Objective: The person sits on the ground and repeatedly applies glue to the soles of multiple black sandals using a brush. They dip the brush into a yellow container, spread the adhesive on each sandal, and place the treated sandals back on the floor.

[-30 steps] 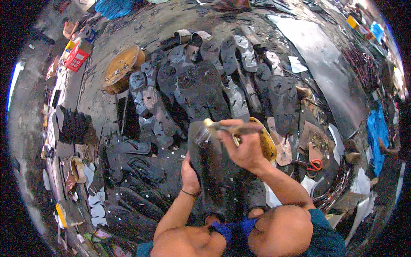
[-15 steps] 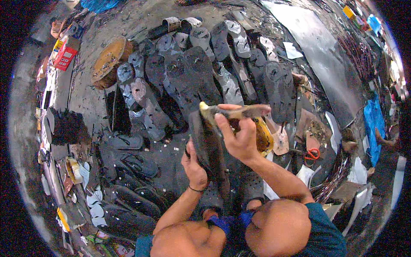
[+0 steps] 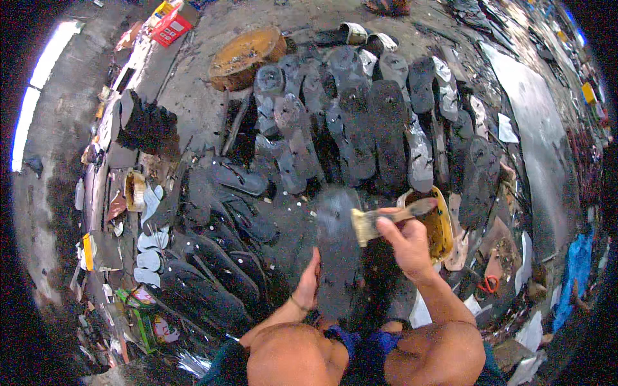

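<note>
My right hand [image 3: 411,248] is closed around the handle of a flat paintbrush [image 3: 367,226]. The brush's pale bristles are beside the upper right edge of a dark shoe sole [image 3: 338,254]; whether they touch it I cannot tell. That sole stands tilted in front of my knees, its top end blurred. Along its left edge my left hand [image 3: 308,283] grips it, thumb side up, with most fingers hidden behind. Just beyond my right hand is a yellow-stained tub [image 3: 441,222], partly covered by the hand and brush.
Several dark soles [image 3: 389,138] lie in overlapping rows ahead. Finished-looking black sandals [image 3: 212,270] are piled at the left. A round wooden block [image 3: 248,55] stands far left of the rows. Orange-handled scissors [image 3: 491,284] and a grey sheet [image 3: 537,148] are at the right.
The view has swung left, so the surroundings shift right and down. My right hand has turned the brush toward the sole. The sole now shows its broad face, with my left hand still on it.
</note>
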Available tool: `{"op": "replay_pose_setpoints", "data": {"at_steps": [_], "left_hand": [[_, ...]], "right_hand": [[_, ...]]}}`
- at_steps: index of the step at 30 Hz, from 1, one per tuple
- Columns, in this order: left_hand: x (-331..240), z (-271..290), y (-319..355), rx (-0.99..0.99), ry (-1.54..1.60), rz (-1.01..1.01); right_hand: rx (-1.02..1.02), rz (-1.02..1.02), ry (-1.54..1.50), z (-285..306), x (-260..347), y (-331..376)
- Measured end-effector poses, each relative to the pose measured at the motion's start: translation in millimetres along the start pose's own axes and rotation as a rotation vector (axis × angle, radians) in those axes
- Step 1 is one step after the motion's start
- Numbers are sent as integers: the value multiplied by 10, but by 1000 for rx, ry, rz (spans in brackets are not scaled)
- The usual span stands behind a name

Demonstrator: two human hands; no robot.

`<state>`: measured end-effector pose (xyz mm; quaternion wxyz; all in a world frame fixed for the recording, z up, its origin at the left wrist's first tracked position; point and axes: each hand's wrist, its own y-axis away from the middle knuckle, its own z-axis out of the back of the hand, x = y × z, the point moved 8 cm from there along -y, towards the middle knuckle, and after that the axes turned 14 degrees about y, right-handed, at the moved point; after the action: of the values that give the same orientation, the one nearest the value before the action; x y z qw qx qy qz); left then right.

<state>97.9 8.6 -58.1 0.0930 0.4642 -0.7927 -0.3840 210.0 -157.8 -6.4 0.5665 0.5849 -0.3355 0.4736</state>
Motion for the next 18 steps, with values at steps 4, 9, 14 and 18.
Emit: {"op": "replay_pose_setpoints", "data": {"at_steps": [4, 9, 14, 18], "left_hand": [[-585, -480, -507, 97, 135, -188], [-861, -966, -443, 132, 131, -453], [-539, -611, -714, 478, 117, -139], [-600, -900, -706, 230, 169, -322]], "right_hand": [[12, 363, 369, -382, 503, 204], [-252, 192, 372, 353, 182, -230], [-3, 454, 198, -263, 812, 116], [-114, 367, 342, -40, 644, -6]]}}
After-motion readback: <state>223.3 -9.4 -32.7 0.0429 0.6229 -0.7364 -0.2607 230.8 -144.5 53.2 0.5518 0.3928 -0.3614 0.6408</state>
